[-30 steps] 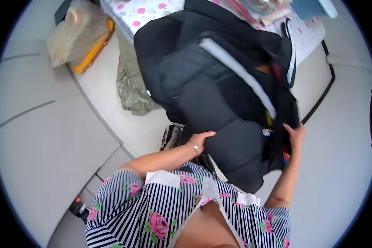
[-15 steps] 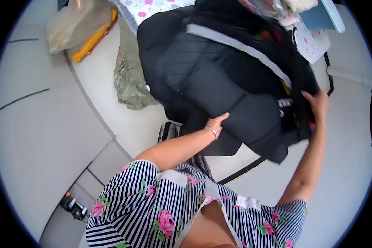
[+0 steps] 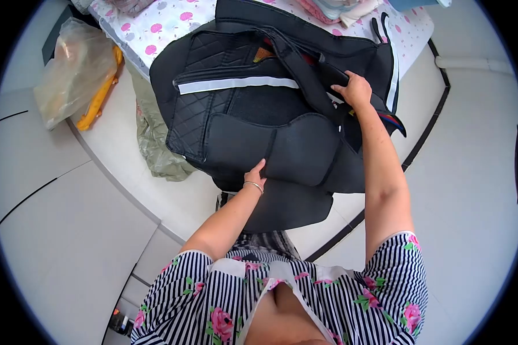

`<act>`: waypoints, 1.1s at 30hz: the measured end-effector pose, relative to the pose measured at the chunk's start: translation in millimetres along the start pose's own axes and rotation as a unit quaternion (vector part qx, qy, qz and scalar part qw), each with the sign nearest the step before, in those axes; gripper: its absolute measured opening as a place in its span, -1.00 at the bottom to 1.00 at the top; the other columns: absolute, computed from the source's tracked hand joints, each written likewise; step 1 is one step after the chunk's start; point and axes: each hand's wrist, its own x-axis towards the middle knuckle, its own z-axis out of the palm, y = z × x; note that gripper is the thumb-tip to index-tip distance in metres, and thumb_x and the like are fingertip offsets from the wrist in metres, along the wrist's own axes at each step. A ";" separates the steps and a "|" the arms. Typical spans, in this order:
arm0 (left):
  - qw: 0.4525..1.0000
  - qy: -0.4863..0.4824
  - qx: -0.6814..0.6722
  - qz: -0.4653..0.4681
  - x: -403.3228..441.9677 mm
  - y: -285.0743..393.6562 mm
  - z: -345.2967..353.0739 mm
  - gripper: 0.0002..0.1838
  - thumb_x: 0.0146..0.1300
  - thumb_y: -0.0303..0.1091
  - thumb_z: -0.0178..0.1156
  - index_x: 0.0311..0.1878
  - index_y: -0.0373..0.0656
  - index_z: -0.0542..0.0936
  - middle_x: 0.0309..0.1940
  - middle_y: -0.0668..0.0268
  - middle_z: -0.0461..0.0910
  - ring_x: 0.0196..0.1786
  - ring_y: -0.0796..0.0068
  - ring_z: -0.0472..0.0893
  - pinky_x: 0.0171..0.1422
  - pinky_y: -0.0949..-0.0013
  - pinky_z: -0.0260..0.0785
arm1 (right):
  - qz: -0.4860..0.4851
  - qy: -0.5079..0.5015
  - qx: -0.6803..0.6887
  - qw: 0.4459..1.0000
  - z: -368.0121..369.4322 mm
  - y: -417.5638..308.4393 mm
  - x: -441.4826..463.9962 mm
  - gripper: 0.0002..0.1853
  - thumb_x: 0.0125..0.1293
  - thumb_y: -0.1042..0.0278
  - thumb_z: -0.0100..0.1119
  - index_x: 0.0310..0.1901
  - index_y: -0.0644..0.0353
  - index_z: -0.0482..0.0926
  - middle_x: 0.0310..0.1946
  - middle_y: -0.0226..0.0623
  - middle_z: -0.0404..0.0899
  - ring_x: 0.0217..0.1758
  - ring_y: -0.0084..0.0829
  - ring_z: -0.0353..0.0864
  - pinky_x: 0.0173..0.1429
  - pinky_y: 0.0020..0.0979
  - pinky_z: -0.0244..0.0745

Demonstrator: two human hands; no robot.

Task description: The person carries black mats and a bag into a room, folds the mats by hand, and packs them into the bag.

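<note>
Black cover has both hands closed on it.

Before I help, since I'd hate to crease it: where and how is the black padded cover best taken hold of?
Probably by the near flap of the black padded cover, coming from the bottom of the view, pinched top and bottom. The flap juts out that way, and its edge looks thin and free on the right, clear of the left hand near its upper-left corner.
</note>
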 end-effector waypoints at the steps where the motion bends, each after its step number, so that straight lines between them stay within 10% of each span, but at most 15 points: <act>1: 0.998 0.061 0.007 0.000 4.9 -0.5 0.9 -0.53 0.03 -0.39 0.40 0.03 -0.20 0.51 0.02 0.26 0.53 0.10 0.24 0.50 0.20 0.12 0.32 | -0.009 -0.010 0.005 1.000 -4.3 -3.8 -4.0 -0.38 -0.13 0.02 0.45 0.00 0.12 0.59 -0.18 -0.09 0.64 -0.07 -0.13 0.62 0.02 -0.22 0.50; 16: 0.994 0.106 -0.012 0.035 -56.5 1.4 -133.5 -0.66 0.08 -0.37 0.29 -0.06 -0.28 0.55 -0.07 0.09 0.59 -0.05 0.10 0.60 0.14 0.03 0.43 | -0.076 -0.144 0.116 0.980 60.5 -33.2 -101.3 -0.56 -0.05 0.06 0.40 -0.15 0.14 0.65 -0.29 -0.07 0.65 -0.12 -0.09 0.61 0.01 -0.18 0.48; 22: 0.996 -0.050 -0.072 -0.007 -58.5 8.3 -93.5 -0.67 0.11 -0.38 0.27 -0.04 -0.24 0.54 -0.06 0.14 0.60 0.02 0.14 0.57 0.20 0.06 0.39 | -0.123 -0.107 0.105 0.981 21.2 -25.9 -92.8 -0.61 -0.03 0.11 0.38 -0.19 0.16 0.66 -0.36 -0.10 0.65 -0.18 -0.09 0.63 -0.07 -0.18 0.50; 33: 0.997 -0.021 -0.052 -0.053 -61.3 -39.2 -48.2 -0.64 0.21 -0.30 0.24 0.04 -0.20 0.51 0.03 0.12 0.55 0.12 0.13 0.51 0.25 0.02 0.35 | -0.097 -0.109 0.065 0.987 28.7 1.3 -111.8 -0.65 0.04 0.15 0.34 -0.14 0.12 0.62 -0.34 -0.08 0.59 -0.18 -0.10 0.57 -0.08 -0.16 0.49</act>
